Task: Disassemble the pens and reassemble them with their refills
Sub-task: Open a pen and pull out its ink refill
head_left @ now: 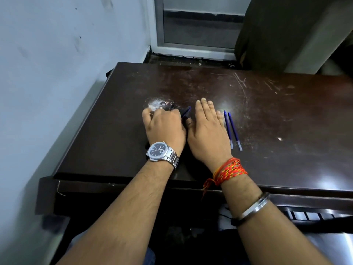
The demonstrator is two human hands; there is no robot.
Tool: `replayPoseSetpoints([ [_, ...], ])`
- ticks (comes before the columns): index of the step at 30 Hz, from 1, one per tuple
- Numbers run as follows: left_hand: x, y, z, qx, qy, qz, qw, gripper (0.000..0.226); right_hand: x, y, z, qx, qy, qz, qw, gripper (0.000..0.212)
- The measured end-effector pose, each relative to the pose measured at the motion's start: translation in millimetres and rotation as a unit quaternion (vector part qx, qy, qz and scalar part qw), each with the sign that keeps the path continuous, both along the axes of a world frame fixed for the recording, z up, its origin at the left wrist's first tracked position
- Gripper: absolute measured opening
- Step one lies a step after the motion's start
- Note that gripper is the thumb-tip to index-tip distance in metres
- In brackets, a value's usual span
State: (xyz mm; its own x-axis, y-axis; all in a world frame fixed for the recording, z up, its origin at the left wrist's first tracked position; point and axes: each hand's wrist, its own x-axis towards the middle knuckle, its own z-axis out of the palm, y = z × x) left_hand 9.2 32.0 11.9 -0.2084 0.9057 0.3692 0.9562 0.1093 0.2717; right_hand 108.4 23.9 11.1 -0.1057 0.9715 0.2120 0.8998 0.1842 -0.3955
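Left grip (164, 127) curled on dark pen pieces (186, 112); right grip (206, 131) flat, spread, beside two blue refills (228, 129).

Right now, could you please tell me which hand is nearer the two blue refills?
Right. The right hand lies flat just left of the refills; the left hand is farther left.

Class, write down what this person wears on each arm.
Both forearms are bare, no sleeves. Left wrist: a silver metal-link wristwatch with a dark dial. Right wrist: red and yellow thread wound several times; higher up, a plain silver bangle.
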Motion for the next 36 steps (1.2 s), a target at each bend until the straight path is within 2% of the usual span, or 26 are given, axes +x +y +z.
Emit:
replayPoseSetpoints([
  [2, 3, 0, 6, 0.029, -0.050, -0.009, 0.998, 0.020, 2, 3, 3, 0.011, 0.029, 0.007, 0.999, 0.053],
  [4, 6, 1, 11, 0.046, -0.141, -0.030, 0.989, 0.024, 3, 5, 6, 0.018, 0.089, 0.008, 0.996, 0.048],
  [7, 7, 3, 12, 0.010, -0.250, -0.050, 0.967, 0.035, 5, 8, 8, 0.013, 0.191, 0.007, 0.982, 0.042],
  [10, 7, 4, 10, -0.057, -0.290, -0.049, 0.954, 0.015, 4, 8, 7, -0.008, 0.285, -0.005, 0.959, 0.039],
  [13, 7, 2, 10, -0.054, -0.303, -0.075, 0.948, 0.024, 3, 10, 7, -0.039, 0.364, -0.022, 0.930, 0.038],
  [18, 8, 1, 12, -0.051, -0.306, -0.142, 0.940, 0.027, 6, 12, 6, -0.045, 0.490, -0.033, 0.870, 0.009],
  [22, 9, 1, 11, -0.038, -0.329, -0.150, 0.932, 0.026, 4, 12, 9, -0.054, 0.588, -0.041, 0.806, 0.017],
  [27, 6, -2, 9, -0.027, -0.368, -0.178, 0.912, 0.024, 2, 14, 12, -0.054, 0.629, -0.052, 0.774, 0.018],
  [30, 4, -2, 9, -0.068, -0.367, -0.126, 0.919, 0.029, 1, 14, 13, -0.048, 0.642, -0.063, 0.762, 0.023],
  [36, -1, -3, 18, -0.137, -0.423, -0.051, 0.894, 0.041, 7, 17, 18, 0.011, 0.658, -0.097, 0.746, 0.023],
])
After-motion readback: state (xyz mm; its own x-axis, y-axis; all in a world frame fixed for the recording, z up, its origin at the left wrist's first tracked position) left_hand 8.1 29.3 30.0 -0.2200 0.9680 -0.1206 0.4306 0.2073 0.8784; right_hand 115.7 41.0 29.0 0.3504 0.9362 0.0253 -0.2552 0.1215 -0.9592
